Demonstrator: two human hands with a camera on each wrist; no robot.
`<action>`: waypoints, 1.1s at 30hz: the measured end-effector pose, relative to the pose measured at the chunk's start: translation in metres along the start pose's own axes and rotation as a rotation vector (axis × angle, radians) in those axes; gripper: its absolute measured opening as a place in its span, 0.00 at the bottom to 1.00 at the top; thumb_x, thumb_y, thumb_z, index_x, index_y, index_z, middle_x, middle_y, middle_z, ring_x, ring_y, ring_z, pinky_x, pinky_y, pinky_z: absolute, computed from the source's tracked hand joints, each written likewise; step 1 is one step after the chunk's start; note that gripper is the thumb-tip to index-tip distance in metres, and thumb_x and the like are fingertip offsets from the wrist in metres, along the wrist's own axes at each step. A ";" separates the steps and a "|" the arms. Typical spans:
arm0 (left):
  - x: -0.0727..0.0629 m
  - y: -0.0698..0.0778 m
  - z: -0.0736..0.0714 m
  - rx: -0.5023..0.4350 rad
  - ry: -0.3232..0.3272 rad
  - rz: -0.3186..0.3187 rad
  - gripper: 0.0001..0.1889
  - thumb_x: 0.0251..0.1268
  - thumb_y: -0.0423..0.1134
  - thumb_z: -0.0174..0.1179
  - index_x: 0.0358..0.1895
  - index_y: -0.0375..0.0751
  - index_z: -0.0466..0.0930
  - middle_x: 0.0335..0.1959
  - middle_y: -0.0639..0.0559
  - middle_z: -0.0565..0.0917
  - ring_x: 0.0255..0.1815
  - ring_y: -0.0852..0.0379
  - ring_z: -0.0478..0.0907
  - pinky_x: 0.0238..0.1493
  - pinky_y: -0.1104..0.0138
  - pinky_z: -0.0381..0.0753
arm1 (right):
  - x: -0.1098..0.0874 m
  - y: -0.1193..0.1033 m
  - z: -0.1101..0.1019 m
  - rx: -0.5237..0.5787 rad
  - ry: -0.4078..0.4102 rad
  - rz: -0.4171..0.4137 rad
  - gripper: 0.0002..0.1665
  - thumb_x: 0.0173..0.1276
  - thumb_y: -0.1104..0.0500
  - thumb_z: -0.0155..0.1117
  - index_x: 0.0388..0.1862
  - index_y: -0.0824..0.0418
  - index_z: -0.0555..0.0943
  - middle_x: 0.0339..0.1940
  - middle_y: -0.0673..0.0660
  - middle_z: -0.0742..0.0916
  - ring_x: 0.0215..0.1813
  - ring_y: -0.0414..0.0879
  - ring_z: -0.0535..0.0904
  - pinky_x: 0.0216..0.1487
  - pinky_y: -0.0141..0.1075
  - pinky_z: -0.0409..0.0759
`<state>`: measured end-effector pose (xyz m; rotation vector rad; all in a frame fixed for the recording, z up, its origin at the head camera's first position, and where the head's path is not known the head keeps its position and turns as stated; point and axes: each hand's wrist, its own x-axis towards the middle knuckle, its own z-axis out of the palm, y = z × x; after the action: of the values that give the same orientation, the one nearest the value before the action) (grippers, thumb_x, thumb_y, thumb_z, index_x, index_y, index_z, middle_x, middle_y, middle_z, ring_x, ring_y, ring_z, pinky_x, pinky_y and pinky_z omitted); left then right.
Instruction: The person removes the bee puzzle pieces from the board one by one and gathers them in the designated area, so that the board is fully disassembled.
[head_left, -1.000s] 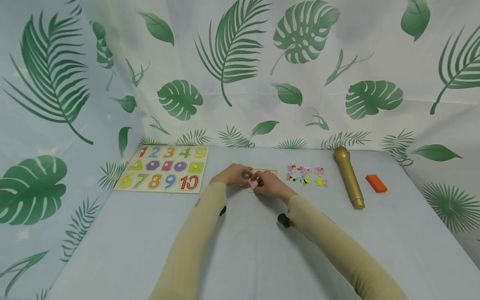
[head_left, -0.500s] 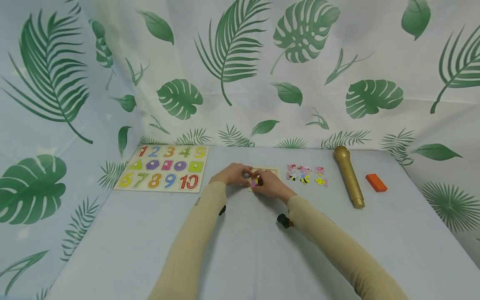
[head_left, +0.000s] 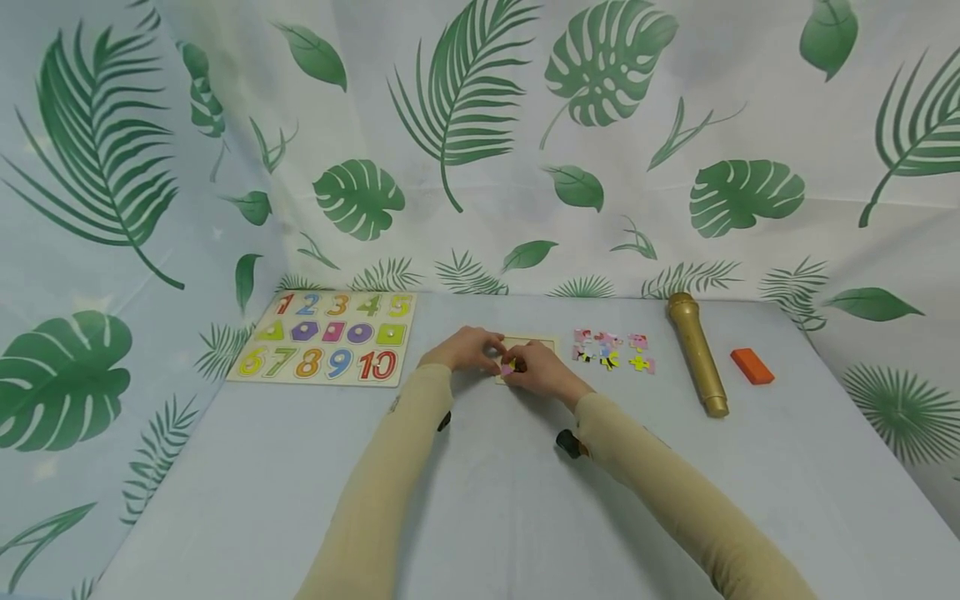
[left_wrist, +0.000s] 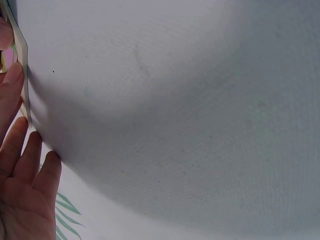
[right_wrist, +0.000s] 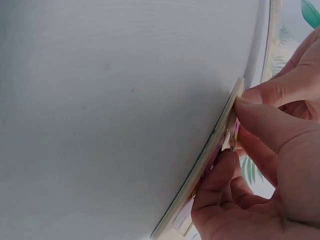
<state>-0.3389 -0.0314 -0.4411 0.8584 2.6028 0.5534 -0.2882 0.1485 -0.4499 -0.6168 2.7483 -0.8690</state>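
Little is changing versus half a second ago: both your hands are staying at the frame (head_left: 540, 337), and nothing on the counter (head_left: 487, 500) is clearly moving. Left hand (head_left: 468, 348): you're laying its fingers nearly straight and slightly spread along the frame's left side, tips touching the rim, probably steadying it. Right hand (head_left: 545, 369): you're pinching the pink piece (head_left: 507, 368) between thumb and fingers over the frame's left part; your fingers are hiding most of it, so I can't tell whether it's seated. For the work, you're likely mid-adjustment on this one piece. Six loose pieces (head_left: 609, 358) are lying just right of the frame, untouched.

Materials, left to right: the board (head_left: 318, 337) is looking like pale wood, rectangular, carrying bright flat numerals and shapes. The frame is showing a thin, pale, wood-like rim. The loose pieces are looking thin and smooth, tabbed and notched, printed pink, yellow and black. The mic (head_left: 699, 354) is lying long and gold, hard-looking, rounded at its far head. The block (head_left: 752, 367) is sitting orange, plain, oblong. Behind, the leaf-print drape (head_left: 510, 225) is hanging soft, slightly creased.
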 end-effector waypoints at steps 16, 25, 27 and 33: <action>0.002 -0.001 0.001 -0.002 -0.002 -0.006 0.21 0.61 0.40 0.69 0.58 0.43 0.81 0.71 0.52 0.70 0.72 0.51 0.64 0.73 0.61 0.60 | -0.003 0.006 0.003 -0.059 0.038 -0.094 0.16 0.67 0.61 0.67 0.52 0.66 0.83 0.44 0.59 0.83 0.45 0.50 0.72 0.45 0.41 0.75; -0.001 0.000 -0.001 -0.003 -0.004 -0.008 0.19 0.61 0.40 0.68 0.57 0.45 0.82 0.71 0.53 0.70 0.72 0.51 0.63 0.73 0.60 0.60 | -0.008 0.009 -0.002 0.049 0.038 -0.040 0.21 0.68 0.58 0.66 0.58 0.63 0.81 0.50 0.59 0.81 0.49 0.51 0.74 0.51 0.44 0.76; -0.001 0.001 -0.001 -0.008 -0.005 -0.016 0.20 0.61 0.41 0.68 0.57 0.45 0.82 0.71 0.53 0.69 0.72 0.51 0.63 0.74 0.60 0.59 | -0.011 0.011 -0.005 0.076 0.050 -0.037 0.22 0.69 0.57 0.65 0.60 0.62 0.80 0.51 0.59 0.80 0.50 0.52 0.75 0.52 0.46 0.77; -0.001 -0.002 0.003 -0.018 0.018 -0.012 0.21 0.62 0.42 0.68 0.58 0.44 0.81 0.71 0.52 0.69 0.73 0.52 0.63 0.74 0.62 0.58 | -0.027 0.019 -0.019 0.085 0.098 0.031 0.23 0.71 0.55 0.63 0.62 0.60 0.79 0.50 0.59 0.79 0.52 0.54 0.77 0.53 0.48 0.78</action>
<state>-0.3375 -0.0327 -0.4447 0.8354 2.6130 0.5835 -0.2762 0.1838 -0.4445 -0.5281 2.7819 -1.0288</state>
